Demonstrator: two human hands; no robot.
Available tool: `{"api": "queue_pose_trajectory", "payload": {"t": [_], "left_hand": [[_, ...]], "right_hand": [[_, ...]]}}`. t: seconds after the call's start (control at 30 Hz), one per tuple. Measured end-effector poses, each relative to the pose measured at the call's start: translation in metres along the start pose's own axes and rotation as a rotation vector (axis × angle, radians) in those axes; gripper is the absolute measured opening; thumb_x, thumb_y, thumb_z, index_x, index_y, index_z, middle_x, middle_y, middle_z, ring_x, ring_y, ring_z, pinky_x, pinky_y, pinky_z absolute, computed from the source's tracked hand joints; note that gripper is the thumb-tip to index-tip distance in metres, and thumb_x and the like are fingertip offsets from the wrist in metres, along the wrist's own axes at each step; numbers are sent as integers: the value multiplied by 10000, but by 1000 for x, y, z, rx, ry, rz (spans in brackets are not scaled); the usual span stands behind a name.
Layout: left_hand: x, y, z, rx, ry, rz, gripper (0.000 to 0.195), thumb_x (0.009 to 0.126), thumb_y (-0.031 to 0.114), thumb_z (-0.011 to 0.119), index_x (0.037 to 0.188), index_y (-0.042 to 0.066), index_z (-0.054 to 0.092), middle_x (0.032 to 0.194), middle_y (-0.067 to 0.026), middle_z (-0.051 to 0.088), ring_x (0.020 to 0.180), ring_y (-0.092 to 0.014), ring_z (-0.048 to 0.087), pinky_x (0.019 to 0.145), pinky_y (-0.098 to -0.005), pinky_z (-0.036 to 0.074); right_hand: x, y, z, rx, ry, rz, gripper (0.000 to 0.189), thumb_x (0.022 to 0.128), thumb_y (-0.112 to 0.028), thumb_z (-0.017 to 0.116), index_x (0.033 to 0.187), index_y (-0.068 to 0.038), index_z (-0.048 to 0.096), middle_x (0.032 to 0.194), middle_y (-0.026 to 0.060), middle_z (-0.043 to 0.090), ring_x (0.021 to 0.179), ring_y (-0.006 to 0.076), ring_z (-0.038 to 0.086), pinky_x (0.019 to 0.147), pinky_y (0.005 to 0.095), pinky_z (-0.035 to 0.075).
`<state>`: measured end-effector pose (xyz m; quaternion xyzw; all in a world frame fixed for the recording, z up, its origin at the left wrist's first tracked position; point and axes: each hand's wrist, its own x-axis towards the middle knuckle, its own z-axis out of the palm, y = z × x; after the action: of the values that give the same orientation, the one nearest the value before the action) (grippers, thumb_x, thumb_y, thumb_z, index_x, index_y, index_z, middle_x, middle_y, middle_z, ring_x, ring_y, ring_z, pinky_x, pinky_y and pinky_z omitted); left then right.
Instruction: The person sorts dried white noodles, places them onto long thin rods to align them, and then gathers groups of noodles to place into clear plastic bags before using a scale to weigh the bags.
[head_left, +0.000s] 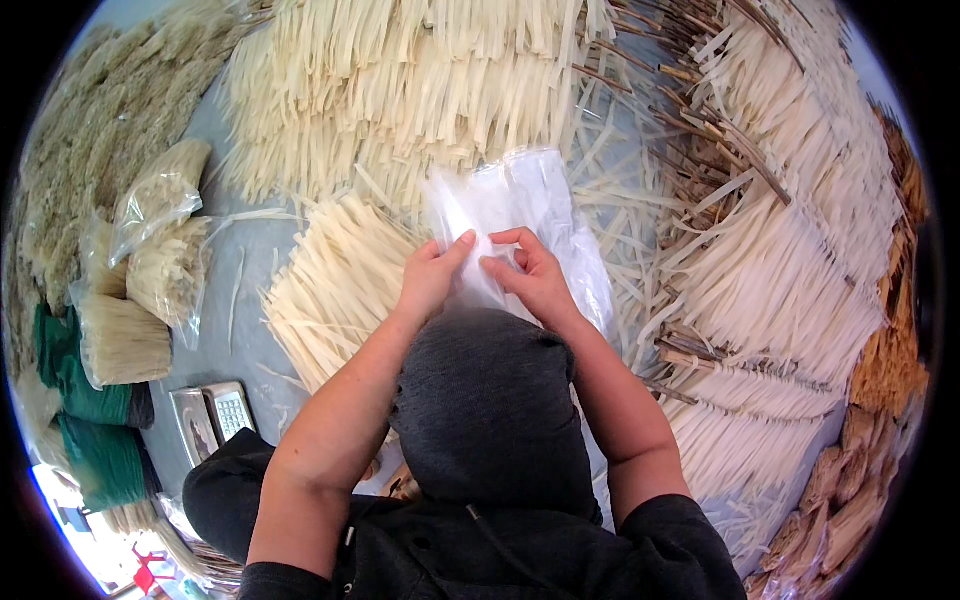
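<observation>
Both hands meet over a clear plastic bag (463, 201) in the middle of the view. My left hand (436, 271) pinches its edge between thumb and fingers. Just beside it, my right hand (531, 271) has thumb and forefinger a little apart at the film; whether it grips the plastic is not clear. A stack of more clear plastic bags (529, 184) lies under and beyond the hands. To the left of the hands is a fanned pile of pale, flat dried strips (337, 277), and a larger layered pile of such strips (405, 97) spreads beyond.
Bundled pale strips with brown stems (757, 277) line the right side. Bagged bundles (124, 341) and fluffy dried plumes (90, 135) lie at left, with dark green cloth (101, 457) below. A scale with a keypad (214, 420) is near my left knee. A red chair (146, 570) stands lower left.
</observation>
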<state>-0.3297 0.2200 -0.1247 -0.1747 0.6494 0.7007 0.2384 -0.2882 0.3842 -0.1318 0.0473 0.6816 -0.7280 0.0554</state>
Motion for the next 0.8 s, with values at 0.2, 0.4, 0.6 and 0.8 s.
{"api": "queue_pose_trajectory", "payload": {"t": [0.2, 0.4, 0.6, 0.8], "left_hand": [[-10, 2, 2, -108, -35, -16, 264, 866, 289, 681, 972, 64, 593, 766, 7, 605, 577, -77, 531, 503, -219, 425], [-3, -8, -5, -153, -42, -74, 275, 858, 257, 688, 1024, 54, 607, 881, -33, 634, 701, -111, 586, 569, -267, 479], [-5, -7, 1, -146, 19, 38, 273, 858, 174, 680, 1091, 81, 572, 784, 6, 624, 579, -74, 559, 482, -204, 426], [3, -14, -6, -155, 6, 52, 304, 849, 191, 692, 1097, 65, 571, 894, -21, 639, 677, -88, 589, 538, -237, 461]], "right_hand": [[4, 7, 5, -23, 22, 72, 162, 851, -170, 687, 931, -75, 584, 658, -59, 509, 609, 32, 455, 558, 205, 355], [10, 15, -5, 59, 87, 50, 124, 876, -181, 650, 846, -61, 642, 698, -25, 592, 618, 52, 515, 559, 215, 412], [7, 17, -2, 162, 225, -57, 149, 884, -159, 615, 976, -45, 641, 723, 37, 625, 670, 89, 562, 642, 242, 466], [4, 8, 18, -348, 146, -241, 204, 836, -172, 659, 973, -26, 624, 698, 68, 609, 653, 121, 553, 636, 278, 460]]}}
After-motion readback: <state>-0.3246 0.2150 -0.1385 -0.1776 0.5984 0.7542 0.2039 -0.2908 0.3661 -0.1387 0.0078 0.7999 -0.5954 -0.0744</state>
